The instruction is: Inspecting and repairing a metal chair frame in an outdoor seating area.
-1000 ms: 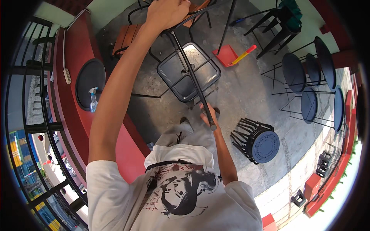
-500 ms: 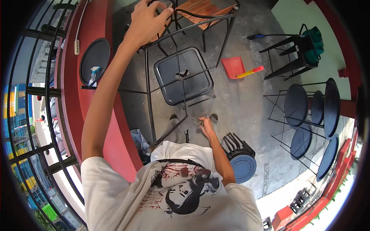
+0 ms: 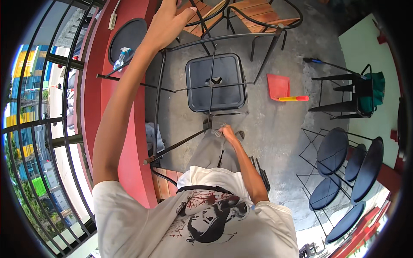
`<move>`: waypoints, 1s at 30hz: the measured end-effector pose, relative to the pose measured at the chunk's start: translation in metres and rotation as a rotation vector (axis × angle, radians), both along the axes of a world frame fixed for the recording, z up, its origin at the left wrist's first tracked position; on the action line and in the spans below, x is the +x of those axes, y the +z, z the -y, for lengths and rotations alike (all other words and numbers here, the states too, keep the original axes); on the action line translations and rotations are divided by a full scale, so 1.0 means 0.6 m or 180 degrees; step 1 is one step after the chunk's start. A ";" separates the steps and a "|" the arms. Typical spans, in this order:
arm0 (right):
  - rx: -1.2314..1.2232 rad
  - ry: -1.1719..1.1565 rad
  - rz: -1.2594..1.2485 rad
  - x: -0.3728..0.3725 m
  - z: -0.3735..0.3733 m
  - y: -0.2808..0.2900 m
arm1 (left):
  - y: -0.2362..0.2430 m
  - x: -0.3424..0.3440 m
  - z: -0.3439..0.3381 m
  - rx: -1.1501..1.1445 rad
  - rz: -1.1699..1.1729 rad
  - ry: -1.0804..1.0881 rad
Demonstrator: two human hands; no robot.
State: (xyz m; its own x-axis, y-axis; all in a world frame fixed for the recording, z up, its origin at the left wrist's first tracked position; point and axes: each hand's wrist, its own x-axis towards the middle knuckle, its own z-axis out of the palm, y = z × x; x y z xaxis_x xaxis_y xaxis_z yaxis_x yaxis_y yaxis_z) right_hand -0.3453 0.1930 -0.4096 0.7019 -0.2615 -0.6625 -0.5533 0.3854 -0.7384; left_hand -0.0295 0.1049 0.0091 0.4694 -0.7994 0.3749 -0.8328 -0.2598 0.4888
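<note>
My left arm reaches to the upper edge, where my left hand is partly cut off. Its thumb stands away from the fingers, near black chair tubing; the grip is hidden. Below the wrist stands a black metal tube frame with crossed bars. Behind the bars sits a square black stool seat with rounded corners and a central hole; how it joins the frame is unclear. In front of my legs, my right hand is closed on a thin, twisted greyish cord, beside a brown-tipped bar end.
Wooden-slat chairs stand at the top. A red dustpan lies right of the frame. Farther right are a black stool on its side and round black tables. A red ledge holds a spray bottle and round tray.
My view has shifted, so the dustpan and round tables sit differently in it. The left hand has slid farther out of the upper edge. Wooden slats now show at lower left.
</note>
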 end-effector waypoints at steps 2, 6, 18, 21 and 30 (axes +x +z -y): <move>0.0225 -0.0733 -0.0175 -0.009 0.039 0.085 | -0.011 0.016 -0.014 0.0106 -0.0986 0.0135; -0.0044 -0.1168 0.0516 -0.010 0.130 0.287 | -0.009 0.034 -0.005 0.0002 -0.0954 0.0105; -0.5187 0.1233 0.2092 0.214 0.187 0.725 | -0.023 0.043 0.005 0.0172 -0.3036 0.0657; -0.5588 0.1282 0.1839 0.246 0.151 0.703 | -0.034 0.033 0.016 0.0401 -0.1606 0.0948; -0.5718 0.1557 0.1921 0.203 0.219 0.691 | -0.043 0.044 -0.002 0.0116 -0.1083 0.0589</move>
State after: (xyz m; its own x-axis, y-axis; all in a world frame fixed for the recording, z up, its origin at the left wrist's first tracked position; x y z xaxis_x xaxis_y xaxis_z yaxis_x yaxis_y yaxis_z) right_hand -0.2234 0.0615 0.0053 0.9067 0.0075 0.4217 0.0719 -0.9880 -0.1370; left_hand -0.0029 0.1060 -0.0164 0.6996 -0.6995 0.1460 -0.5622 -0.4127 0.7167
